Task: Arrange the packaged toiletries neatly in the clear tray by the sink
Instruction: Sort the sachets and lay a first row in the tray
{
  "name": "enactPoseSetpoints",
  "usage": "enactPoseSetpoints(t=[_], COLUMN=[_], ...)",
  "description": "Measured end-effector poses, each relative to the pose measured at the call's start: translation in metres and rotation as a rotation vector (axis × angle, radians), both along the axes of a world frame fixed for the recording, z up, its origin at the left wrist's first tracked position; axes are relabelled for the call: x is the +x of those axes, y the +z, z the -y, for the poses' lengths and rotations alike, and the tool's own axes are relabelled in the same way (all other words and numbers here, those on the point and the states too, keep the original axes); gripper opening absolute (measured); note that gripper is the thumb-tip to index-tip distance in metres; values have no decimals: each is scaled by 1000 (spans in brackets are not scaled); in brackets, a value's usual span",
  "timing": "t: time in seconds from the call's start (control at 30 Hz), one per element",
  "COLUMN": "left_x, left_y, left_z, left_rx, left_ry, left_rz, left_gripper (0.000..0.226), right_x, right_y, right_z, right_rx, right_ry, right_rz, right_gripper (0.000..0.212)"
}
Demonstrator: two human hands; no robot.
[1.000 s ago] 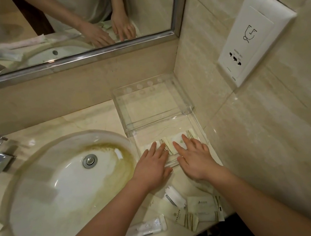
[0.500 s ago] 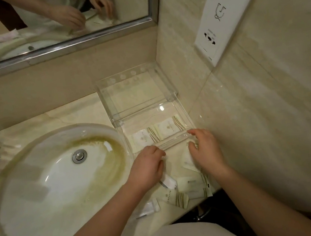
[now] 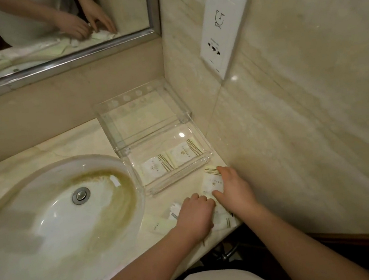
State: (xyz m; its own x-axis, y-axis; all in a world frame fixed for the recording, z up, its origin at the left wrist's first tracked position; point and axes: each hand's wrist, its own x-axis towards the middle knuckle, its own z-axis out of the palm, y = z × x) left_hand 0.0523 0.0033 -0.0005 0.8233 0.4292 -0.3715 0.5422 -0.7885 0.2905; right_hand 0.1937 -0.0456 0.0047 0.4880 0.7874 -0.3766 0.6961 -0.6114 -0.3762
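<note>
Right hand (image 3: 234, 194) pinches a packet (image 3: 213, 181) flat on the counter; left hand (image 3: 194, 213) curls over loose packets just beside it, grip unclear. Tray (image 3: 207, 159) sits just beyond both hands, two packets inside. Risk: packets near the counter edge get knocked off.

I saw two white gold-striped sachets (image 3: 172, 160) lying flat side by side in the clear tray (image 3: 179, 180), while a third packet (image 3: 213, 182) and others (image 3: 164, 224) lay on the bench just before it.
</note>
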Motion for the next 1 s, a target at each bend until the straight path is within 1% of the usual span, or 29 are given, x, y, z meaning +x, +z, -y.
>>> enactPoseSetpoints(t=[0.1,0.2,0.27,0.37,0.4,0.43,0.47,0.53,0.57,0.63,0.7,0.73,0.8,0.9,0.97,1.0], left_x=[-1,-14,-29,-55,-63,-70,-76,-86,-89,-94,-95,-95,-96,-98,-97,-95], left_y=[10,28,38,50,54,58,62,68,72,81,87,90,92,92,93,93], left_z=[-5,-14,-21,-29,-31,-32,-34,-38,-39,-41,-42,-43,-46,-51,-53,-56], left_rx=[-114,-274,-355,-537,-569,-587,-603,-639,-674,-747,-789,-795,-744,-683,-663,-621], left_ry=[110,348,504,741,805,854,891,973,1025,1124,1187,1199,1176,1168,1205,1226], left_rz=[60,216,311,515,561,587,610,681,727,820,867,874,853,800,816,824], left_gripper=[25,6,9,28,35,41,47,52,50,44,45,45,42,46,40,35], right_x=[5,9,9,8,8,7,6,3,1,-5,-11,-14,-19,-21,-19,-17], right_y=[-1,1,2,0,0,1,3,8,12,25,36,40,46,47,45,43], right_z=[-7,-12,-13,-13,-12,-12,-12,-10,-9,-8,-9,-10,-15,-22,-27,-29], right_rx=[-39,-39,-40,-27,-4,33,82,190,237,296,344,357,361,354,348,344], right_ry=[41,34,27,-12,-47,-98,-163,-289,-341,-422,-487,-501,-501,-520,-571,-598], right_rz=[42,66,69,48,27,-20,-111,-374,-500,-709,-846,-878,-909,-945,-963,-978], right_gripper=[77,77,75,66,62,56,49,29,21,15,15,13,9,5,4,7])
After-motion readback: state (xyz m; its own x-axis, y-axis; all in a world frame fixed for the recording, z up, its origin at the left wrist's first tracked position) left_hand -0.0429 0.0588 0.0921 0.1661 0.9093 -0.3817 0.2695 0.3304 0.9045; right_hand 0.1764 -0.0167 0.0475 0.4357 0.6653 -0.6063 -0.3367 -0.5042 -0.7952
